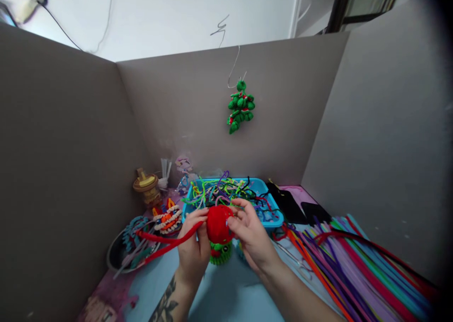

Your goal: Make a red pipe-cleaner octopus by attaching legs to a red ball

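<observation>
One red ball (pixel 219 224), fuzzy, held in front of you above a light-blue mat (pixel 226 300), near the front edge of a blue basket. Your left hand (pixel 194 239), tattooed on the forearm, fingers drawn in narrow, grips the ball's left side; a pair of long red strips (pixel 168 246) trails out leftward from beside this hand. Your right hand (pixel 250 230), thumb and fingers bent close together, holds the ball's right side. One green fuzzy figure (pixel 220 256) with a round black-and-white eye, directly below the ball in view, partly hidden by it. One blue basket (pixel 278 220), behind your hands, heaped with loose fuzzy stems (pixel 215 190) in green, yellow, white, purple and black. To your right, one large spread of long fuzzy stems (pixel 368 270) in orange, purple, lilac, red, green and blue, laid side by side. Behind these, black flat pieces (pixel 288 204). To your left, one round bowl (pixel 112 258) with blue-green fuzzy pieces (pixel 133 232) in it; just beside it, one orange-and-white fuzzy item (pixel 169 218); farther back, one gold-and-brown container (pixel 146 190) and several upright whitish sticks (pixel 164 168). One green ornament (pixel 241 107) with red-and-white touches, hung from a thin wire (pixel 233 69) before the grey back panel (pixel 170 105).
</observation>
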The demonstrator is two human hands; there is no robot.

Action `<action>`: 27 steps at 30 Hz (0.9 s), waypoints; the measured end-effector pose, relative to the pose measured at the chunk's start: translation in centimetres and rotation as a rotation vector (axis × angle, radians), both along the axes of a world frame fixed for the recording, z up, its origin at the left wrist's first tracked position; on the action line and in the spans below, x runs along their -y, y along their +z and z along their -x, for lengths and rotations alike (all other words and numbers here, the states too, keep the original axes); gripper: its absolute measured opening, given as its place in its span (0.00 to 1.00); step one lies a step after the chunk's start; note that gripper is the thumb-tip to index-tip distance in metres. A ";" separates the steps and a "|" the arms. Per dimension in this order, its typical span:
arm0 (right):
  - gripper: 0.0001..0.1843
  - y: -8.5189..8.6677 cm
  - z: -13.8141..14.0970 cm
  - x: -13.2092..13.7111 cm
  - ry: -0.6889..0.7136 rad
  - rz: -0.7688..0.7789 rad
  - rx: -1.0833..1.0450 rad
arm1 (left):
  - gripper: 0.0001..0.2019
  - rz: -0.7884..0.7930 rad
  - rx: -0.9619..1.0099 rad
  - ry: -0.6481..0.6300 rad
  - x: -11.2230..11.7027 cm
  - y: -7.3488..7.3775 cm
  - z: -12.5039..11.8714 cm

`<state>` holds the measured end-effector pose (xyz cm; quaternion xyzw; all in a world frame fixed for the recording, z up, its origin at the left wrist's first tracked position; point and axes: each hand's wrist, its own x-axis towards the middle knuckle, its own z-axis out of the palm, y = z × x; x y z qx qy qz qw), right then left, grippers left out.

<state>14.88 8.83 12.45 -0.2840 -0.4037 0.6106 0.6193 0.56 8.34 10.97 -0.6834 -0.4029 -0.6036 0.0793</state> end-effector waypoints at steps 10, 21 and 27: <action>0.10 -0.1 -1.8 -0.9 -0.035 -0.307 0.527 | 0.08 -0.039 -0.023 0.006 0.0 0.4 -0.1; 0.06 0.3 -1.6 -1.0 -0.097 -0.292 0.600 | 0.07 -0.032 -0.041 0.062 -0.1 0.3 -0.3; 0.09 0.8 -2.1 -0.9 0.119 -0.222 0.617 | 0.08 -0.054 -0.072 0.052 -0.4 0.1 0.1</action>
